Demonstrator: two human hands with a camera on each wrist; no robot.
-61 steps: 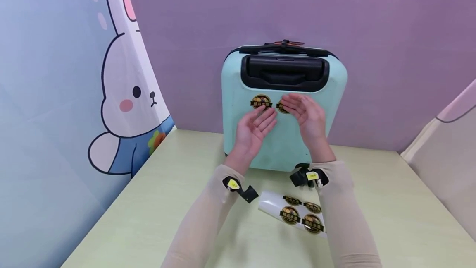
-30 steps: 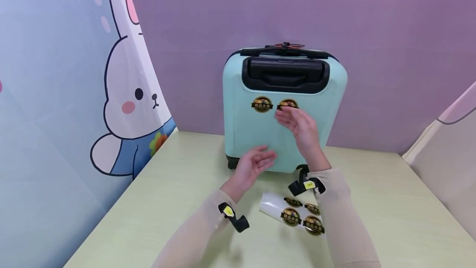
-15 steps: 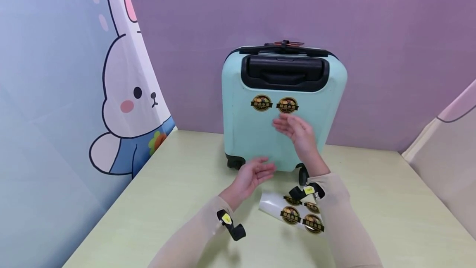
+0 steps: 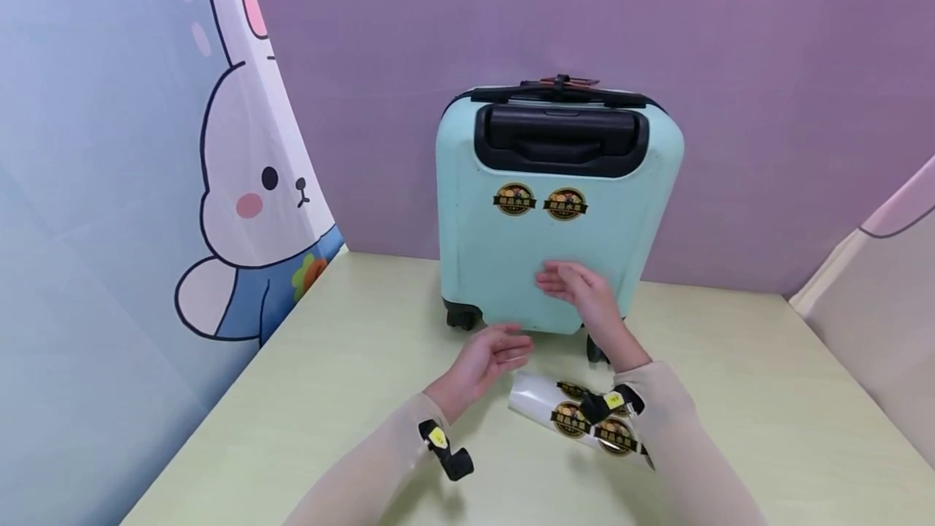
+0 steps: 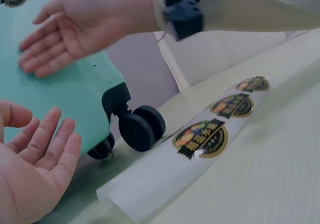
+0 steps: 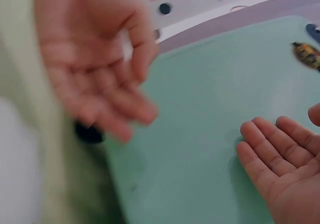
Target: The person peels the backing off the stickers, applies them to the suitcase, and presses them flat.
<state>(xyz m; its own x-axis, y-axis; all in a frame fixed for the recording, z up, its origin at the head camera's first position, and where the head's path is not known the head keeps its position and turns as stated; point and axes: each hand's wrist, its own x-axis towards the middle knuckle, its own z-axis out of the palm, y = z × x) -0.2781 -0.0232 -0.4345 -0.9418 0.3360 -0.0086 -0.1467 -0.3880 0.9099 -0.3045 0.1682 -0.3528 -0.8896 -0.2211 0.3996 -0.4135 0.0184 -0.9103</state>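
A mint-green suitcase [image 4: 497, 258] stands upright at the back of the table, its black handle recess near the top. Two round black-and-gold stickers, a left one [image 4: 514, 200] and a right one [image 4: 566, 204], sit side by side on its face below the recess. My right hand [image 4: 577, 289] is held before the lower part of the suitcase, fingers extended and holding nothing. Lower and to the left, my left hand [image 4: 482, 364] hovers near the suitcase's bottom edge with relaxed, empty fingers. A curled sticker sheet [image 5: 165, 179] bearing several more round stickers lies in front of the suitcase.
Black wheels [image 5: 142, 128] support the suitcase on the pale table [image 4: 307, 396]. A purple backdrop [image 4: 365, 104] rises behind it, and a blue cloth with a cartoon rabbit [image 4: 256, 177] hangs at the left. Each wrist wears a strapped black camera.
Both hands have come down from the two stickers, the left first, then the right, leaving both stickers fully visible on the suitcase. The sticker sheet stays where it was.
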